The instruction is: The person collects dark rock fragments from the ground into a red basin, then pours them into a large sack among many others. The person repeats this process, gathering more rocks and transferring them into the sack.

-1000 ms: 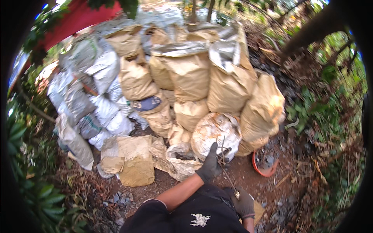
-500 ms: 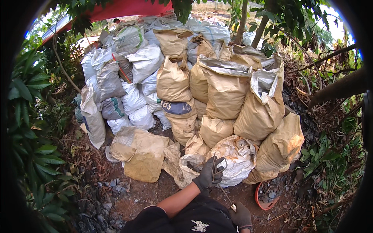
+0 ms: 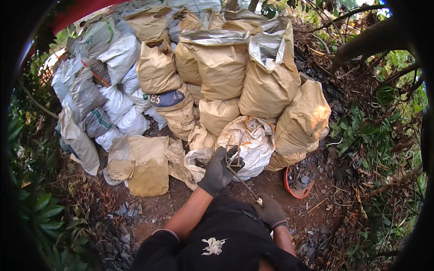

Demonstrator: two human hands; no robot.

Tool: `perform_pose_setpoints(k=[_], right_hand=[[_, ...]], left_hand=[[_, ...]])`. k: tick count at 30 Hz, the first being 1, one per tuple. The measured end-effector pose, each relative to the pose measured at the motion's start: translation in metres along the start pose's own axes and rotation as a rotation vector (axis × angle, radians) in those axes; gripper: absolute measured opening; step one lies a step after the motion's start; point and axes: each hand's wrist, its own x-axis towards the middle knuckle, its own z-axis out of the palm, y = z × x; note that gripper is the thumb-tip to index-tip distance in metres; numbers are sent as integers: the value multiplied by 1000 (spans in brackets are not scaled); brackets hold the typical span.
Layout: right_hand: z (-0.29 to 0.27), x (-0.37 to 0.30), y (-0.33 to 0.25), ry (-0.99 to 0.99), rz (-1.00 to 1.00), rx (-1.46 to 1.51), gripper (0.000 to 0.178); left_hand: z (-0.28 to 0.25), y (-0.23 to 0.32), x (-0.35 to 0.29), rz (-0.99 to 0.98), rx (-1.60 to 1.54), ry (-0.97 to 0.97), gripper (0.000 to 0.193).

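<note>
A thin metal hand rake (image 3: 244, 184) with a few bent prongs slants between my two gloved hands, prongs pointing up and away. My left hand (image 3: 216, 173), in a dark grey glove, has its fingers around the pronged end. Lower and to the right, my right hand (image 3: 270, 211) is closed round the pale-tipped handle end. Just beyond the prongs sits a dirty white sack (image 3: 253, 147) with brown stains. Close to my left hand lies a smaller, open-mouthed pale sack (image 3: 193, 169).
Tan paper sacks (image 3: 224, 67) and white woven sacks (image 3: 120, 54) are piled ahead. Flattened tan sacks (image 3: 147, 165) lie on the dirt at left. An orange-red basin (image 3: 289, 189) with dark flakes stands at right. A thick branch (image 3: 370, 40) reaches in from the upper right.
The view has tilted down and shifted right, so the sacks sit higher and farther left, and more of my shirt shows. Both hands keep hold of the hand rake.
</note>
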Motion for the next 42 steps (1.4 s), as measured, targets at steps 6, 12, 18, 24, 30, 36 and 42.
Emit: perform_pose_setpoints(k=[6,12,18,24,30,36,42], right_hand=[[3,-8,4,115,-47,28,46],[8,-7,0,108,95,-46,40],[11,-12,-3,164,95,-61,37],[16,-18,5,95,129,-61,38],[23,-29,9,200,120,-12,36],[35,-33,23,250,113,44,35],[35,-40,23,218,176,4,38]], left_hand=[[33,-10,-11,26,-10,-24,30],[34,-18,-11,23,32,-153,28],[50,-18,-17,-20,88,-204,45],[57,-22,-18,-76,132,-217,59],[73,-29,-24,-92,226,-170,59],[68,-38,-15,-117,161,-220,36],[53,-47,-7,-106,184,-266,22]])
